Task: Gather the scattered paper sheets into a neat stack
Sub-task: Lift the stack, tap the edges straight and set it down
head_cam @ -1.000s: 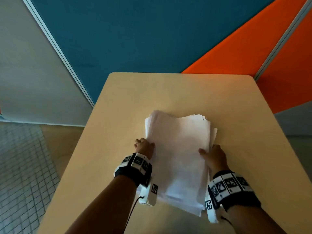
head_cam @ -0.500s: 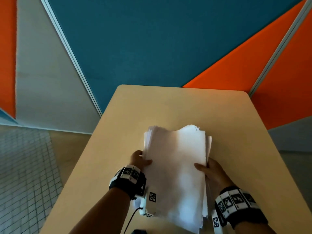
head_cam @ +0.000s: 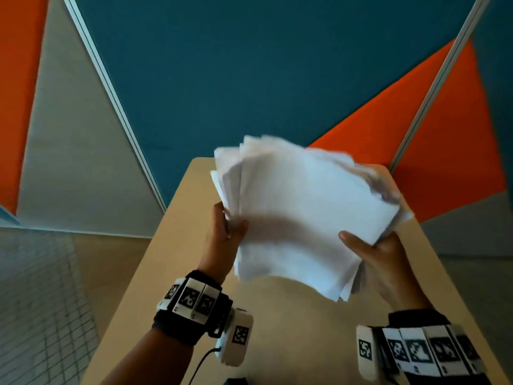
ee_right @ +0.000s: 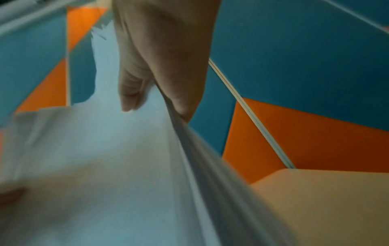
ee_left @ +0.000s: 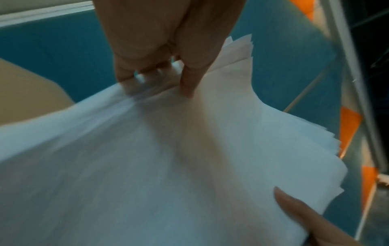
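— What's nearest?
— Both wrists, banded with markers. The left hand (head_cam: 222,240) grips the sheets (head_cam: 299,218) at their left edge, thumb on top, fingers (ee_left: 126,73) curled beneath.
— And the right hand (head_cam: 380,259)?
— Same on the right edge, thumb pressed on top.
— Where's the paper?
— Lifted off the worktop (head_cam: 277,315), tilted, edges fanned unevenly.

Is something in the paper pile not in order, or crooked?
Yes. The paper sheets, held above the table by the left hand and right hand, are fanned; their far edges look staggered, not flush.
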`<state>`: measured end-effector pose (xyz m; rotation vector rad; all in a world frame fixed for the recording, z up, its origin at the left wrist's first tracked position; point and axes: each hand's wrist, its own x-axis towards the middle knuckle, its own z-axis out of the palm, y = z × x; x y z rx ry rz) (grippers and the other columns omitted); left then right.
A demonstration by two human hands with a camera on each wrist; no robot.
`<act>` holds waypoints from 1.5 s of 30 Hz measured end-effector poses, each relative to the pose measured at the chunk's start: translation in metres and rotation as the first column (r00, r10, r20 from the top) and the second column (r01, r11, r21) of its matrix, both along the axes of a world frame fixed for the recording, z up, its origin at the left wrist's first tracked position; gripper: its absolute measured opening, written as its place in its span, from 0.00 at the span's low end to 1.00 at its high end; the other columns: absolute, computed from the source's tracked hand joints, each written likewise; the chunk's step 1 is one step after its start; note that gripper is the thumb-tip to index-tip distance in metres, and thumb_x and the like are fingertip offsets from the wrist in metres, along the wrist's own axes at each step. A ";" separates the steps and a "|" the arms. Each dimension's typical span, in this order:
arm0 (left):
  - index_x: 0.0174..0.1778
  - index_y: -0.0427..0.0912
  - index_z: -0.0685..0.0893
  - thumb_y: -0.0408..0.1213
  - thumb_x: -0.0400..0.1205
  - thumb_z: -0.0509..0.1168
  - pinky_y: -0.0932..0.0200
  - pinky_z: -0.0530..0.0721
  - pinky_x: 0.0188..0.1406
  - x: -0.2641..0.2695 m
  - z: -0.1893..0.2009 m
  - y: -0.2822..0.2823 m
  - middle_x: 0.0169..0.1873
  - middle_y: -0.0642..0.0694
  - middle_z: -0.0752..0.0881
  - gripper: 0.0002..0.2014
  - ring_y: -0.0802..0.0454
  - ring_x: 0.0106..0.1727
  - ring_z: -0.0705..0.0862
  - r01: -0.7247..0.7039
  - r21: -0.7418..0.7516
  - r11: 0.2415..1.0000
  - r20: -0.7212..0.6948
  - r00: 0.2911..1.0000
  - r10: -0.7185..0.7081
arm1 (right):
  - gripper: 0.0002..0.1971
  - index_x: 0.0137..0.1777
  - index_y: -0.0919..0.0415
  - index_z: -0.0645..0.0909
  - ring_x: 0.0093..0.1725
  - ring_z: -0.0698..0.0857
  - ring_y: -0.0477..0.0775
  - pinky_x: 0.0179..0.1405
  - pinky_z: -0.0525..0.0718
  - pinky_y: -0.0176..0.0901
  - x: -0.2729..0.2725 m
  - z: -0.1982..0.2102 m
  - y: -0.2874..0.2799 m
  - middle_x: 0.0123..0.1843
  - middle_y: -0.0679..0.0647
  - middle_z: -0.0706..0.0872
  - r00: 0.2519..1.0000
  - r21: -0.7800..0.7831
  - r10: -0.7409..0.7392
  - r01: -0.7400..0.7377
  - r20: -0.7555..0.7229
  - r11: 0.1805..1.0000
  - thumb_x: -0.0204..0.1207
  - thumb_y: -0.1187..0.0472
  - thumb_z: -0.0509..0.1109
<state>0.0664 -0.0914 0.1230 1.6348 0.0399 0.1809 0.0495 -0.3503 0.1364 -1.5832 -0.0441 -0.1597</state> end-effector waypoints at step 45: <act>0.23 0.52 0.82 0.41 0.68 0.73 0.58 0.74 0.51 0.006 0.033 -0.023 0.45 0.47 0.82 0.09 0.51 0.53 0.80 -0.047 -0.308 0.950 0.028 0.998 0.058 | 0.21 0.52 0.50 0.81 0.52 0.87 0.43 0.55 0.84 0.34 -0.046 -0.033 0.018 0.49 0.41 0.90 0.964 -0.059 -0.218 0.229 0.156 0.972 0.64 0.73 0.77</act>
